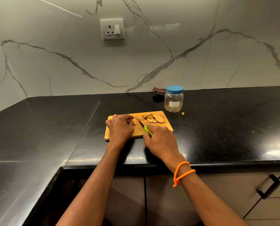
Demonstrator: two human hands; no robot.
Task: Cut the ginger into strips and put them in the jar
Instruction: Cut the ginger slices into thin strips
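A person stood at a glossy black stone counter [217,128], both forearms reaching over its front edge to a small rectangular wooden cutting board [166,122]. The right hand [160,139], its wrist looped with an orange beaded bracelet [183,172], was curled round the bright green handle of a small knife [141,124], whose blade pointed away across the board towards the left hand. The left hand [119,128] rested on the board with fingers bent inward at the blade's tip; whether it pinched a piece of ginger there could not be told, as the knuckles hid it. A heap of pale brown ginger slices [154,119] lay on the board's far right part, just beyond the blade. Near the board's far right corner stood a clear plastic jar with a blue screw lid [173,99], lid on, with a small ginger scrap [182,113] on the counter beside it. A dark checked cloth [158,92] lay bunched behind the jar against the grey-veined white marble wall [201,62], which carried a white socket and switch plate [112,29]. A black cabinet handle [269,186] showed below the counter at right.
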